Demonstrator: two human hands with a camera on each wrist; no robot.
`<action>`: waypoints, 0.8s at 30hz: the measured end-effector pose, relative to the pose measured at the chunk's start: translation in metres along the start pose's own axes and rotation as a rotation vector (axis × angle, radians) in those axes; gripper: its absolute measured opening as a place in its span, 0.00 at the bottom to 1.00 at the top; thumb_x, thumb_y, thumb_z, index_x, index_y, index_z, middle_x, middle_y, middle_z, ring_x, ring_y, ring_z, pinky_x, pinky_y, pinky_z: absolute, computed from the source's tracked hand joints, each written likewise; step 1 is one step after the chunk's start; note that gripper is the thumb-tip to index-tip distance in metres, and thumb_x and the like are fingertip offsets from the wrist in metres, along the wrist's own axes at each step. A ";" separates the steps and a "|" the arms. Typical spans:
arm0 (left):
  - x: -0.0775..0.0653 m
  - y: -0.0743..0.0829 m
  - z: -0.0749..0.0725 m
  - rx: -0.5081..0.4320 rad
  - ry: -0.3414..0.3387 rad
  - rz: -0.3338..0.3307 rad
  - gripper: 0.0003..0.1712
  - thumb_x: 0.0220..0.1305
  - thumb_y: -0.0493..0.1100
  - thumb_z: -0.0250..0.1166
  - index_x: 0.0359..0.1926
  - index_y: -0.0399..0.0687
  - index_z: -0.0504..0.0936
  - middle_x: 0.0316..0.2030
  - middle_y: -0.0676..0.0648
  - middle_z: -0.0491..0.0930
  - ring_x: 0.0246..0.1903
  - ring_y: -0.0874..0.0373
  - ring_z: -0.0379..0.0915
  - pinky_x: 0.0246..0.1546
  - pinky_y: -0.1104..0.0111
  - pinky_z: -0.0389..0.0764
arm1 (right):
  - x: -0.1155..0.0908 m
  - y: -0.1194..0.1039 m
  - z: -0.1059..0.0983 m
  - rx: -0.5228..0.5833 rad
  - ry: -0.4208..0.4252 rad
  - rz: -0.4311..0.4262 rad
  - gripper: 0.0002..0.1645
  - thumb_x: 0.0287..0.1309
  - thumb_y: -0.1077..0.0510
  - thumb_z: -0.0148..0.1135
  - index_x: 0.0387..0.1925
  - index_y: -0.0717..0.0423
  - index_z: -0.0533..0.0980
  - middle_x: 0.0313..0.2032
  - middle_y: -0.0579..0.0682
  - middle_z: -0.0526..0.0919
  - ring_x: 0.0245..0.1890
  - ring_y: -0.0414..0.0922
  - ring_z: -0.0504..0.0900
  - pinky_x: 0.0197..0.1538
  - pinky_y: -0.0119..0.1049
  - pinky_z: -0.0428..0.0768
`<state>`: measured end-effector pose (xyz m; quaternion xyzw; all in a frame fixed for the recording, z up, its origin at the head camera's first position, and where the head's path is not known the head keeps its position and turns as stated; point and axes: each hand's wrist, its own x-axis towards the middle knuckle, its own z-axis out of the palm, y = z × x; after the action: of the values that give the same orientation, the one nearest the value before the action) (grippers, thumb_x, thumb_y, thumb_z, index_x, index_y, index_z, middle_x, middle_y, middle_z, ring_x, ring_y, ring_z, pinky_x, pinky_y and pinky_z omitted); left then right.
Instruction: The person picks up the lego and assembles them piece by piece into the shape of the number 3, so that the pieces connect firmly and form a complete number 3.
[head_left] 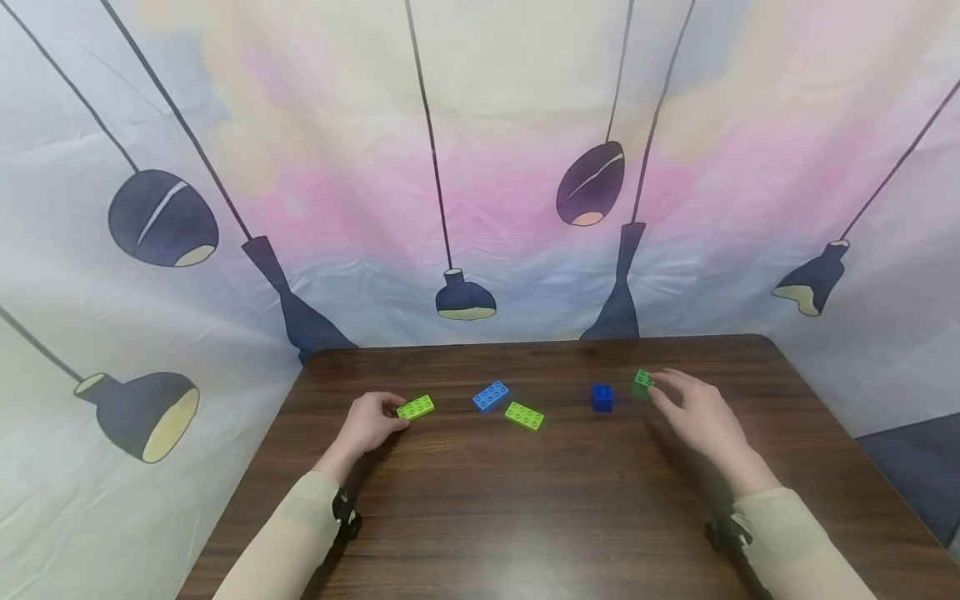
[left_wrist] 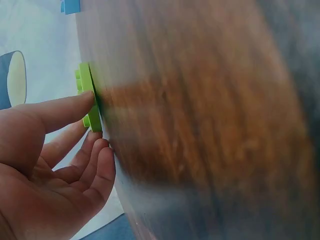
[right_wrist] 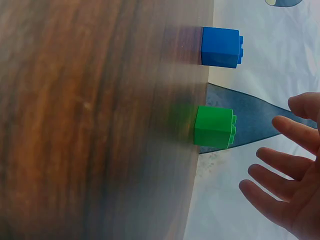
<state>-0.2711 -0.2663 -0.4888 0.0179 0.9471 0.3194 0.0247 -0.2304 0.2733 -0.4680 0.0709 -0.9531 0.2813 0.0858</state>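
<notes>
At the left, a flat lime-green toy brick [head_left: 416,407] is pinched between the thumb and fingers of my left hand [head_left: 369,423]; in the left wrist view this brick [left_wrist: 90,100] lies at the tabletop. My right hand [head_left: 697,411] hovers by a taller green brick [head_left: 642,381], its fingers spread and holding nothing. The right wrist view shows a gap between those fingertips [right_wrist: 265,152] and the green brick [right_wrist: 214,126], which stands studs up on the table. Left of it stands a dark blue brick [head_left: 602,398].
Between the hands lie a flat light-blue brick [head_left: 491,396] and, just right of and nearer than it, another flat lime-green brick [head_left: 524,416]. Everything rests on a dark wooden table [head_left: 540,517]. Behind its far edge hangs a cloth [head_left: 360,208] printed with lamps.
</notes>
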 end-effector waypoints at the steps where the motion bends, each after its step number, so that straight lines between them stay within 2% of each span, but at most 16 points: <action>1: -0.001 0.000 0.000 0.000 -0.001 -0.002 0.21 0.65 0.36 0.76 0.58 0.35 0.86 0.42 0.43 0.85 0.39 0.51 0.79 0.43 0.53 0.80 | 0.000 0.000 0.000 0.002 0.001 0.001 0.30 0.81 0.45 0.56 0.69 0.62 0.76 0.71 0.71 0.72 0.71 0.73 0.69 0.67 0.72 0.67; 14: -0.019 0.014 0.002 -0.055 -0.003 0.003 0.20 0.66 0.40 0.77 0.56 0.40 0.89 0.38 0.48 0.85 0.36 0.55 0.78 0.35 0.60 0.78 | 0.003 0.000 0.005 0.022 0.012 -0.007 0.29 0.81 0.45 0.57 0.69 0.60 0.77 0.71 0.69 0.74 0.70 0.72 0.71 0.67 0.72 0.69; 18: -0.026 0.027 0.006 -0.115 -0.004 0.030 0.20 0.64 0.42 0.79 0.55 0.42 0.90 0.36 0.49 0.85 0.33 0.56 0.77 0.31 0.62 0.76 | 0.003 0.000 0.004 0.037 0.012 0.000 0.30 0.81 0.44 0.56 0.69 0.60 0.78 0.71 0.69 0.74 0.71 0.71 0.71 0.67 0.71 0.68; 24: -0.038 0.059 0.020 -0.181 -0.009 0.128 0.16 0.60 0.41 0.82 0.49 0.46 0.92 0.33 0.52 0.84 0.33 0.58 0.77 0.31 0.63 0.77 | 0.005 0.000 0.002 0.054 0.011 0.003 0.30 0.81 0.42 0.56 0.69 0.59 0.78 0.71 0.69 0.73 0.71 0.71 0.70 0.68 0.71 0.67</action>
<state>-0.2307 -0.2095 -0.4680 0.0773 0.9112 0.4044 0.0099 -0.2350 0.2716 -0.4683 0.0704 -0.9448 0.3075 0.0887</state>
